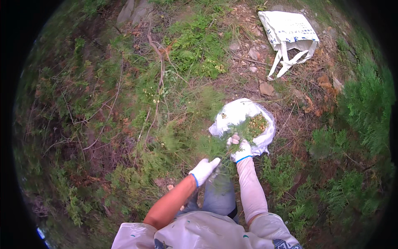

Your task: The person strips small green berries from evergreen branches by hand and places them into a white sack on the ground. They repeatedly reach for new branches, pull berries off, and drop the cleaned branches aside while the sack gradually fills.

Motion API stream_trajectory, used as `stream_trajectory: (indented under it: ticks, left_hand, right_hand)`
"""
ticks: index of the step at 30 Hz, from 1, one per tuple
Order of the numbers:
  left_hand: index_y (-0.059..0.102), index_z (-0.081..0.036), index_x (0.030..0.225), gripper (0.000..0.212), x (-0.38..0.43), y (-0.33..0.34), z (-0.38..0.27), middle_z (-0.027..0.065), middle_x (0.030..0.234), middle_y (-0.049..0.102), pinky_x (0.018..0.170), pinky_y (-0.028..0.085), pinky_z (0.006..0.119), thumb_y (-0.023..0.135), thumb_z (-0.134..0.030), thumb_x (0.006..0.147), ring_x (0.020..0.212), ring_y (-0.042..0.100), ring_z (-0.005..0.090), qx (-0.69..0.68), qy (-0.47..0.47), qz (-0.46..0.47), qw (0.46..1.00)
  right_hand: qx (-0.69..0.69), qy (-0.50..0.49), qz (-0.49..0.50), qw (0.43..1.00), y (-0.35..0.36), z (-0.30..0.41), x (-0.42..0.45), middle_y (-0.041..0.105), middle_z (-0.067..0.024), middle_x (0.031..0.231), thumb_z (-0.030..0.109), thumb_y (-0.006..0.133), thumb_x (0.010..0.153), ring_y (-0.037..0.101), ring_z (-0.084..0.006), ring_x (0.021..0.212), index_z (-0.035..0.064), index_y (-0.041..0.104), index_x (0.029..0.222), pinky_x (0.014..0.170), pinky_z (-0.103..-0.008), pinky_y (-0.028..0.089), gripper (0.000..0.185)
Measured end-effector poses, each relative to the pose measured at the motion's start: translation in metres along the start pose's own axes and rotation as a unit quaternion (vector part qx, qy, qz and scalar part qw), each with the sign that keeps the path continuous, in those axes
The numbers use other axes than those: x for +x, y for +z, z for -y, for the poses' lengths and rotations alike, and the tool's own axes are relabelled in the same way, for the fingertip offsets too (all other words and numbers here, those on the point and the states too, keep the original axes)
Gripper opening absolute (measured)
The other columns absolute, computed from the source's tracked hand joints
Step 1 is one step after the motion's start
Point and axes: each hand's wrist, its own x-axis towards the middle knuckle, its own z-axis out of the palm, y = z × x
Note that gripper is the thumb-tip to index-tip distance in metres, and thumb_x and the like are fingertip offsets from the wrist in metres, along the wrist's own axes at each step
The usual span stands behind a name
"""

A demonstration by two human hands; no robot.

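My left hand (203, 171), in a white glove with a blue cuff, grips a leafy conifer branch (222, 149), its thumb toward the stem. My right hand (241, 151) wears a similar glove with bare fingertips showing. Its fingers are curled on the foliage at the near rim of a white plastic bag (239, 107). Small yellow-brown cones or fruits (258, 124) lie heaped inside the bag's right half, and a few more rest on its left side. Part of the bag's opening is hidden by green sprays. The foliage between my hands is blurred.
A white tote bag (289, 28) bearing writing lies on the slope at upper right, handles toward me. Stones (266, 88) and dry twigs surround it. Bare branches (157, 53) cross the brush to the left. Conifer shrubs (368, 102) stand at right.
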Motion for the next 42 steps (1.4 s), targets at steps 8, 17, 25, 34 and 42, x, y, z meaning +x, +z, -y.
stream_trajectory:
  ticks: [8,17,25,34,42]
  left_hand:
    - [0.064,0.004,0.091,0.035,0.084,0.064,0.025,0.0298,0.089,0.063,0.080,0.047,0.049,0.051,-0.028,0.090,0.091,0.061,0.0451,0.306,0.035,-0.194,0.931]
    - [0.060,0.000,0.092,0.021,0.045,0.085,0.042,0.0278,0.082,0.064,0.072,0.050,0.051,0.054,-0.019,0.085,0.079,0.063,0.0452,0.394,0.013,-0.149,0.907]
    - [0.052,-0.001,0.090,0.013,-0.001,0.088,0.044,0.0221,0.072,0.064,0.057,0.050,0.050,0.049,-0.006,0.078,0.065,0.064,0.0399,0.499,0.119,-0.072,0.855]
    - [0.060,-0.004,0.093,0.021,-0.009,0.102,0.051,0.0159,0.076,0.062,0.050,0.049,0.048,0.059,-0.017,0.076,0.065,0.064,0.0334,0.613,0.176,0.034,0.770]
    - [0.052,-0.001,0.104,0.047,0.061,0.020,-0.009,0.0261,0.103,0.057,0.086,0.044,0.050,0.066,-0.039,0.078,0.099,0.057,0.0400,0.486,0.141,-0.238,0.829]
  right_hand:
    - [-0.523,-0.068,-0.494,0.691,-0.101,0.068,0.101,0.049,-0.0103,0.090,0.045,0.040,0.091,0.046,-0.0239,0.081,0.0033,0.056,0.105,0.077,-0.0376,0.042,0.047]
    - [-0.783,0.120,-0.408,0.454,-0.118,0.157,0.121,0.040,-0.0162,0.144,0.071,0.036,0.089,0.038,-0.0216,0.132,0.0063,0.034,0.146,0.112,-0.0328,0.026,0.086]
    - [-0.941,0.059,-0.322,0.084,0.038,0.072,0.012,0.060,-0.0204,0.121,0.048,0.072,0.075,0.056,-0.0324,0.115,0.0059,0.057,0.125,0.095,-0.0409,0.046,0.067]
    - [-0.230,-0.036,-0.254,0.939,-0.114,0.060,0.076,0.063,-0.0139,0.104,0.030,0.057,0.090,0.060,-0.0293,0.095,0.0043,0.058,0.115,0.075,-0.0458,0.052,0.036]
    - [-0.234,-0.050,-0.311,0.920,-0.044,-0.010,0.034,0.060,-0.0140,0.108,0.034,0.054,0.094,0.059,-0.0235,0.089,0.0066,0.055,0.120,0.066,-0.0341,0.053,0.038]
